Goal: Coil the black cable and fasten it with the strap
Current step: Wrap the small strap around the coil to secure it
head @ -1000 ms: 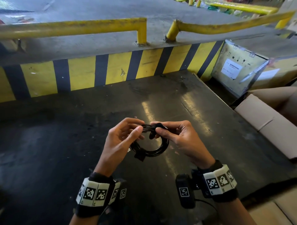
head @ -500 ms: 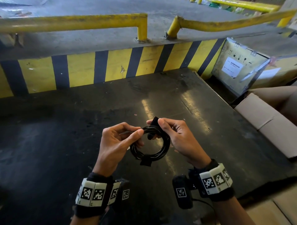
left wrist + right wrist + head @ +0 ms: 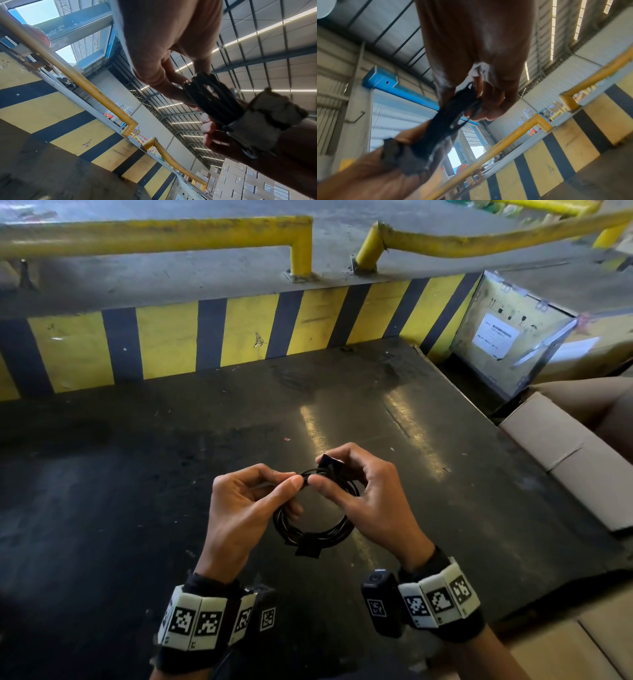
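The black cable (image 3: 313,535) is wound into a small round coil, held in the air above the dark table (image 3: 137,508). My left hand (image 3: 246,501) pinches the coil's top left between thumb and fingers. Its top right is pinched by my right hand (image 3: 363,491), at a black strap (image 3: 330,463) that sticks up between those fingers. A second black strap piece (image 3: 308,549) wraps the coil's lower edge. The left wrist view shows the coil (image 3: 211,97) edge-on between my fingers. In the blurred right wrist view the coil (image 3: 453,117) runs from my fingers down toward the other hand.
A yellow-and-black striped wall (image 3: 239,333) borders the table's far side, with yellow rails (image 3: 154,234) above it. Cardboard boxes (image 3: 575,453) lie beyond the table's right edge, behind them a labelled crate (image 3: 507,333).
The coil has been turned and raised slightly between my hands. My thumbs have come together at its top, and the lower strap piece has swung from lower left to bottom centre.
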A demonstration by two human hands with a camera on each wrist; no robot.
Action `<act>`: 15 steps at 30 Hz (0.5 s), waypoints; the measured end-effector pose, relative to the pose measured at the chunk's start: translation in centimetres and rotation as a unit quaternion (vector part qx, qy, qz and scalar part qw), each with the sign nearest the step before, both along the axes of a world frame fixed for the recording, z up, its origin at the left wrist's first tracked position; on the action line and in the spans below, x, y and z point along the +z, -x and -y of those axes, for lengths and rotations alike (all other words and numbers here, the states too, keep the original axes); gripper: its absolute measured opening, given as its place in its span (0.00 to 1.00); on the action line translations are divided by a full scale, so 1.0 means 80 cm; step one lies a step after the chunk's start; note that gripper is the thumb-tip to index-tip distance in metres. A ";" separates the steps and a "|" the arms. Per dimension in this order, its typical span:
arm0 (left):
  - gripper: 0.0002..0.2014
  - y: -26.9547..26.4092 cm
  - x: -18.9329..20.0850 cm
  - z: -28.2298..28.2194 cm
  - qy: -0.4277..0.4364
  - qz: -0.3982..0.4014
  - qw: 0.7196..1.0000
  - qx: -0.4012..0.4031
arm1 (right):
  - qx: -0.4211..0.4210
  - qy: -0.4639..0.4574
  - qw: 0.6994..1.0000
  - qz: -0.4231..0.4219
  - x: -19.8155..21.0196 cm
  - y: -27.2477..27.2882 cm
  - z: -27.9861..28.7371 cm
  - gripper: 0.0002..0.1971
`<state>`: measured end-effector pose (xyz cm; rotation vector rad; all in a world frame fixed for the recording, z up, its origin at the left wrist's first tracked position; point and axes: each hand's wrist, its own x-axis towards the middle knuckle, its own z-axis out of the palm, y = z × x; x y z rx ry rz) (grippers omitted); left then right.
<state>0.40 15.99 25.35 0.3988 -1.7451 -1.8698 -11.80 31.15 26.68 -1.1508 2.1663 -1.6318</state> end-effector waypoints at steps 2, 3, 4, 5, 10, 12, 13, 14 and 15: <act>0.08 0.000 -0.001 0.000 -0.008 0.002 1.000 0.001 | -0.030 0.013 0.999 -0.033 -0.004 0.001 0.001 0.12; 0.08 -0.001 -0.002 0.000 -0.012 0.003 1.000 0.000 | -0.032 0.015 0.998 -0.048 -0.004 0.002 0.001 0.11; 0.08 -0.001 -0.003 0.001 -0.014 0.005 1.000 -0.002 | -0.027 0.014 0.998 -0.063 -0.004 0.003 0.001 0.10; 0.08 -0.001 -0.004 0.002 -0.014 0.008 1.000 -0.006 | -0.018 0.013 0.997 -0.078 -0.003 0.003 0.000 0.10; 0.05 -0.003 -0.011 0.005 0.011 0.031 0.999 -0.031 | 0.015 0.002 0.999 -0.029 -0.005 0.012 -0.004 0.14; 0.06 -0.003 -0.015 0.006 0.023 0.041 0.998 -0.033 | 0.032 -0.018 0.999 0.027 -0.012 0.016 -0.004 0.15; 0.07 -0.004 -0.017 0.007 0.029 0.049 0.998 -0.035 | 0.038 -0.033 0.998 0.044 -0.015 0.019 -0.004 0.16; 0.07 -0.005 -0.019 0.009 0.037 0.059 0.997 -0.038 | 0.041 -0.049 0.996 0.055 -0.019 0.021 -0.004 0.16; 0.08 -0.006 -0.021 0.011 0.044 0.071 0.996 -0.041 | 0.040 -0.064 0.995 0.059 -0.022 0.024 -0.005 0.15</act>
